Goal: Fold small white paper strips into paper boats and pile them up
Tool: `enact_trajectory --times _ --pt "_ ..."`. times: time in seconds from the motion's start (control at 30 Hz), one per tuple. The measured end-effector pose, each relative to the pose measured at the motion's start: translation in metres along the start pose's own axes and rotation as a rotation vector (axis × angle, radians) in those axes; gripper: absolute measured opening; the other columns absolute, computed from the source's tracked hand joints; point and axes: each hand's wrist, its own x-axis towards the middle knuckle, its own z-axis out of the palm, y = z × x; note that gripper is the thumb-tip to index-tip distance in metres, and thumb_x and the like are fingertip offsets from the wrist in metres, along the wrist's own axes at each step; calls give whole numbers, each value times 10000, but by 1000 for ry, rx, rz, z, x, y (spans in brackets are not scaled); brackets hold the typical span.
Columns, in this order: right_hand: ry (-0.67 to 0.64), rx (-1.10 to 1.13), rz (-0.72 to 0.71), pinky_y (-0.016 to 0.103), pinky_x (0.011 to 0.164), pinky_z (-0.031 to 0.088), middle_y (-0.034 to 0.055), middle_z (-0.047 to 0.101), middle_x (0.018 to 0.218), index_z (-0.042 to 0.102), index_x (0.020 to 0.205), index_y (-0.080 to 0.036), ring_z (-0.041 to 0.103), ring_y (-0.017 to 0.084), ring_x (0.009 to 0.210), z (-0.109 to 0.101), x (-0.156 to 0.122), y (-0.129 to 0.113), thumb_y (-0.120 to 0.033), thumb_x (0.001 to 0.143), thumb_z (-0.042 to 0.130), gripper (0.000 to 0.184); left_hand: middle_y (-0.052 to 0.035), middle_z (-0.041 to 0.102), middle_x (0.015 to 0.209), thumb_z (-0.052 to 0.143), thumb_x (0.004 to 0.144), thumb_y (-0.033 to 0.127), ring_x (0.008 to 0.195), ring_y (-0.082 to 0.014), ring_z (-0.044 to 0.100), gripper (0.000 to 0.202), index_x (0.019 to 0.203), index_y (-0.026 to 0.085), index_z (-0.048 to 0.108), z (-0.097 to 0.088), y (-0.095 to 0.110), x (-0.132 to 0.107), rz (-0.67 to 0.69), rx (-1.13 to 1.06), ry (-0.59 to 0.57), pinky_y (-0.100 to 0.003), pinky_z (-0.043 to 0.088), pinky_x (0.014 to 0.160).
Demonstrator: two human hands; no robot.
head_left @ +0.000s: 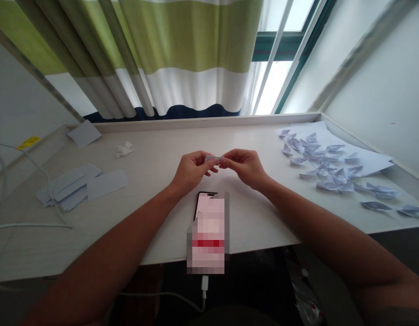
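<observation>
Between my two hands, above the middle of the white desk, is a small folded piece of white paper (pixel 212 158). My left hand (pixel 195 170) pinches its left part between thumb and fingers. My right hand (pixel 241 166) grips the other end, fingertips close to those of the left. Much of the paper is hidden behind the fingers. On the right side of the desk lie several folded paper boats (pixel 331 174), some of them resting on large white sheets (pixel 359 154). A phone (pixel 209 226), its screen blurred out, lies below my hands at the desk's front edge.
Loose paper slips (pixel 73 185) are piled at the left, with a single slip (pixel 84 134) in the back corner. A crumpled tissue (pixel 124 149) lies nearby. A white cable (pixel 43 225) crosses the left side; a charging plug (pixel 204 283) joins the phone. Raised rims (pixel 196 122) edge the desk.
</observation>
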Motion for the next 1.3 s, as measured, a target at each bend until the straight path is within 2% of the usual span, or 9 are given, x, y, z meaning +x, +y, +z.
enact_trajectory --times 0.17,0.27,0.5,0.6,0.77,0.87,1.07,1.2,1.3 --pt "-15 -30 34 408 814 631 40 790 801 810 854 -200 731 184 777 2 1 2 -479 849 889 290 -77 821 800 909 826 430 749 -187 769 296 856 157 801 -1 -3 2 19 54 24 -295 577 689" --pt "-2 -59 39 393 805 621 34 783 800 795 863 -196 715 177 772 3 2 3 -490 842 892 310 -72 824 811 935 792 428 727 -182 760 313 902 157 825 0 -4 3 28 45 47 -311 589 716" --pt "-7 -25 49 389 797 611 32 766 821 766 878 -202 702 177 776 5 2 5 -542 828 900 369 -102 832 867 887 841 511 673 -177 747 354 874 161 843 -4 -6 4 30 92 -46 -318 600 669" --pt "-39 23 69 377 782 614 31 771 832 776 888 -206 706 174 768 3 2 4 -546 806 926 380 -97 820 827 893 832 519 644 -179 742 362 850 163 831 -6 -5 4 38 104 -42 -311 595 626" --pt "-161 245 234 384 854 648 48 795 890 820 910 -202 743 171 806 -4 3 3 -614 865 869 417 -81 807 786 907 810 517 628 -178 733 360 842 166 833 -6 -1 4 58 123 -39 -310 600 627" --pt "-215 275 341 373 885 656 52 807 899 832 904 -194 755 170 817 -8 3 2 -546 810 943 381 -73 795 750 894 816 477 616 -175 717 320 817 164 829 -7 1 3 61 178 -70 -295 575 603" --pt "-239 394 461 380 886 675 82 833 939 823 886 -185 781 186 826 -10 4 -3 -538 818 944 379 -45 762 686 836 840 373 606 -152 659 199 822 174 839 -10 5 2 141 279 -51 -271 518 593" --pt "-245 368 451 378 906 674 74 835 919 844 896 -183 785 181 825 -10 4 -5 -468 770 989 343 -47 769 697 819 848 364 623 -158 655 187 814 182 843 -10 8 1 176 343 -49 -277 507 599" --pt "-233 271 344 397 910 670 66 834 890 852 893 -185 785 183 819 -10 3 -4 -478 782 969 334 -52 777 710 825 843 369 632 -162 659 190 823 181 847 -9 10 0 178 344 -58 -280 508 600"
